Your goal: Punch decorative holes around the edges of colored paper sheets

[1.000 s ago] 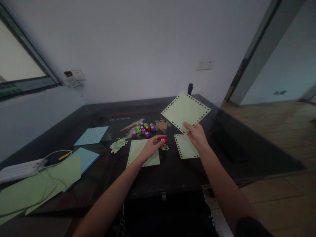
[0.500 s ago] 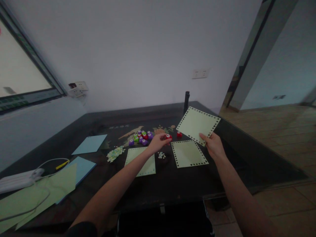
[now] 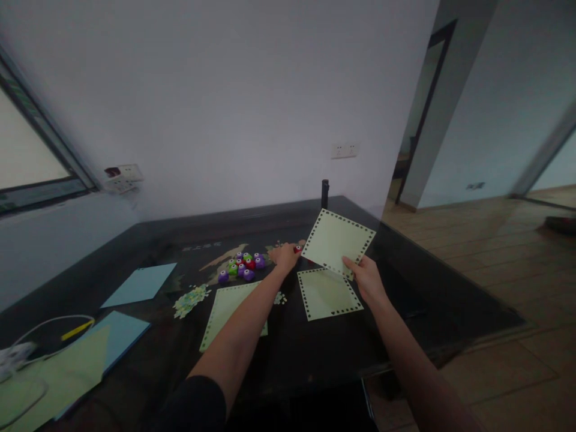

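Note:
My left hand (image 3: 284, 257) reaches forward over the table with its fingers closed around a small red craft punch (image 3: 297, 248), marked by a white-and-dark dot on top. My right hand (image 3: 366, 281) pinches the near right corner of a pale green paper sheet (image 3: 337, 239), lifted and tilted, with punched shapes along its edges. Beneath it, a second punched sheet (image 3: 330, 297) lies flat. Another red punch (image 3: 310, 261) is mostly hidden behind the held sheet. Under my left forearm lies a third punched sheet (image 3: 225, 306), partly covered.
Several purple, green and red punches (image 3: 242, 266) cluster left of my left hand. Paper cut-outs (image 3: 191, 300) form a pile, with a smaller heap (image 3: 279, 298) by my forearm. Blue paper (image 3: 141, 283), green sheets (image 3: 76, 369) and a corded power strip (image 3: 15, 357) lie at left.
My left hand has moved farther across the table with the red punch, closer to the held sheet's left corner. The head view has shifted, moving the scene left and slightly down.

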### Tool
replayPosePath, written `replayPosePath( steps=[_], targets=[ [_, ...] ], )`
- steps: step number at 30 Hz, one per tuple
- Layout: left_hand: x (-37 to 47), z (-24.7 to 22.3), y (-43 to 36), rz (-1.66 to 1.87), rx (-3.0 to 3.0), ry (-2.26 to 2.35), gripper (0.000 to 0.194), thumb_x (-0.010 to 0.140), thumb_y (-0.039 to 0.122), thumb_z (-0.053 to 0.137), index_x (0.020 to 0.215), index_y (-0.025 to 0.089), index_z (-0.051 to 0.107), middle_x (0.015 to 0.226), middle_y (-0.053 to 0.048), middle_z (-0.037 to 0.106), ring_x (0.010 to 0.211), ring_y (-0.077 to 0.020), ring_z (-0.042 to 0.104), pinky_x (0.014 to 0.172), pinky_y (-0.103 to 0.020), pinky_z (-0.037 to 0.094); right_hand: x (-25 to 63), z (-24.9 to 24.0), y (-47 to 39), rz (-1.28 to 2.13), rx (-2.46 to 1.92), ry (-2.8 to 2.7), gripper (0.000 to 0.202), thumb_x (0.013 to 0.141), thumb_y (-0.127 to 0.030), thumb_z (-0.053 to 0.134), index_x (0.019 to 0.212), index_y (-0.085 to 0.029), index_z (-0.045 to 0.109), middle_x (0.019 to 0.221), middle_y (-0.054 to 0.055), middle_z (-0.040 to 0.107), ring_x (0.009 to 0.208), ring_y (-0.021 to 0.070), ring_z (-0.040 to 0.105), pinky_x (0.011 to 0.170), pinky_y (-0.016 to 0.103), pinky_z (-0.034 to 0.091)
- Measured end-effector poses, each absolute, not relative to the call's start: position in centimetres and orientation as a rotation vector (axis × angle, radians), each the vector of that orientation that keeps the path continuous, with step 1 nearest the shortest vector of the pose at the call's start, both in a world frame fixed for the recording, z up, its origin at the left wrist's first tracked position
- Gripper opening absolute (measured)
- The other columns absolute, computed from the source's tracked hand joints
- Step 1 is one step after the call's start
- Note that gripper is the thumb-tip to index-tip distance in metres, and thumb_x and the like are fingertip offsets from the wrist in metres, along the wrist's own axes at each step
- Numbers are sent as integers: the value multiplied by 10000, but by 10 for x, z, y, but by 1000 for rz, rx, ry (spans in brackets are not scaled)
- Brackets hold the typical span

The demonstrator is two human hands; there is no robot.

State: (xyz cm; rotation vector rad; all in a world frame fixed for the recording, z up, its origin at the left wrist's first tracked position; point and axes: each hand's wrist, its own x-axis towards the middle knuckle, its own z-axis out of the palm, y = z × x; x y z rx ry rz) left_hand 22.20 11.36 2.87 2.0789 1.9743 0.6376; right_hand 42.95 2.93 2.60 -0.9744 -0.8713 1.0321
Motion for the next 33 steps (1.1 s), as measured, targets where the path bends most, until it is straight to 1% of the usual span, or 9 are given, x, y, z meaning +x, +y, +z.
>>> replayPosePath(
  steps=[6,10,12,14,18,22,26,31,33],
  targets=[
    [217,32,111,844,2049,1957,369,791,336,588,1112,155,618,1151,-151,593,1062,-244,547,884,-331,407,429,29,25,1059,-980,-920,375,525,-344,785,830,-161,666,840,61,728,749,225,675,748,377,527],
    [206,34,88,1227,1725,1570,311,867,314,456,1028,125,642,1044,-118,643,918,-190,589,803,-298,445,428,28,24,1089,-1003,-991,358,535,-332,783,828,-158,673,823,58,729,723,225,675,717,369,530],
    [202,34,70,1193,1593,1329,412,895,403,375,967,113,659,919,-98,674,806,-183,606,697,-280,461,427,26,23,1108,-1025,-1046,341,550,-324,775,831,-158,676,822,59,729,711,226,674,703,366,530],
    [200,34,52,1167,1582,1233,414,854,454,442,897,111,670,826,-72,678,738,-178,601,649,-268,456,426,24,23,1140,-1042,-1097,331,564,-315,768,842,-160,676,818,59,728,700,221,673,694,361,529],
    [202,36,31,1186,1602,1225,250,739,326,600,836,104,663,780,-49,676,709,-163,602,673,-258,461,423,22,21,1216,-1082,-1150,338,563,-306,766,848,-151,671,788,65,724,686,210,667,681,350,525],
    [199,36,25,1142,1673,1295,214,732,284,581,808,105,670,732,-35,670,676,-156,598,642,-244,449,425,23,23,1170,-1100,-1137,364,589,-368,724,875,-158,646,748,42,706,633,181,638,604,301,498],
    [194,37,18,1072,1819,1386,248,778,305,519,738,123,683,670,-11,653,667,-158,589,650,-244,435,430,22,29,980,-1215,-1155,303,574,-366,681,791,-163,624,657,9,656,520,132,551,497,246,424],
    [197,40,14,1155,1699,1436,184,745,237,573,850,125,674,758,-37,680,717,-164,618,689,-250,455,435,15,35,804,-1221,-1219,271,587,-323,655,803,-163,628,686,17,646,593,148,568,584,283,453],
    [199,40,13,1194,1655,1430,257,719,196,607,968,136,628,721,-19,663,661,-143,608,653,-239,457,437,15,35,762,-1234,-1241,303,598,-316,649,858,-163,631,653,3,629,585,148,563,602,292,455]
  ],
)
